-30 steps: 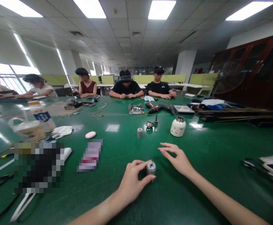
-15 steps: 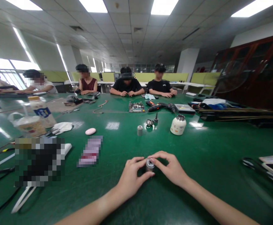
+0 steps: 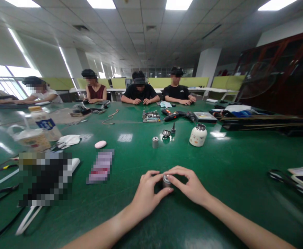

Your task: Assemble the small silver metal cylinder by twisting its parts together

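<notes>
A small grey metal cylinder [image 3: 167, 183] stands upright on the green table [image 3: 130, 159] between my hands. My left hand [image 3: 146, 193] is closed round its side, with the thumb at the near face and the index finger at the upper left. From the right, my right hand [image 3: 191, 183] grips the cylinder's top edge with thumb and fingertips, partly covering its top. Farther away stands a similar metal cylinder [image 3: 155, 142]. Beside that one are a small black and silver cap-like part [image 3: 166, 134] and a dark pointed part [image 3: 173, 128].
A cream flask [image 3: 198, 135] without a lid stands ahead right. Beyond are a circuit board [image 3: 152, 117] and a power drill [image 3: 178, 116]. A pink oval object [image 3: 100, 144] and a purple packet [image 3: 100, 166] lie left. Several people sit across the table.
Both hands stay on the cylinder with only slight finger movement. Less of its top shows now under my right fingertips. The camera view has shifted slightly.
</notes>
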